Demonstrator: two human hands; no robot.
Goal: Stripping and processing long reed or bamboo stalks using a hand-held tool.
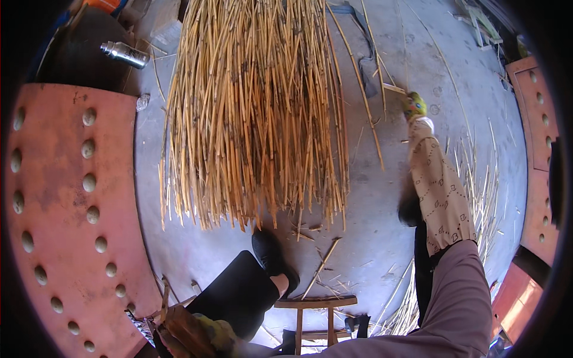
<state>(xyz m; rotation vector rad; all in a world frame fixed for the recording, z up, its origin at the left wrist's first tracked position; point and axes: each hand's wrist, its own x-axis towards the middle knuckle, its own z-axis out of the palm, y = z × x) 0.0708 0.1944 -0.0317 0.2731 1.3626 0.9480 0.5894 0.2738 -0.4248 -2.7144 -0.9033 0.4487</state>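
My right arm, in a patterned tan oversleeve [439, 185], stretches forward over the floor. At its end, my right hand [415, 106] wears a yellow-green glove and looks closed. A short pale stick [394, 88] juts leftward from it; whether this is a reed piece or a tool's handle is unclear. My left hand [216, 334], also in a yellowish glove, is low at the left beside my black-clad knee; blur hides its fingers. A brown object [182, 328] next to it is too smeared to name. Ahead lies a broad heap of dry reed stalks [256, 119], cut ends toward me.
Loose stalks [471, 173] lie at the right, with scraps around a small wooden stool [316, 303]. Red studded panels [65, 203] stand on the left, another [534, 107] on the right. A metal bottle [125, 54] and a dark strap [364, 51] are farther away.
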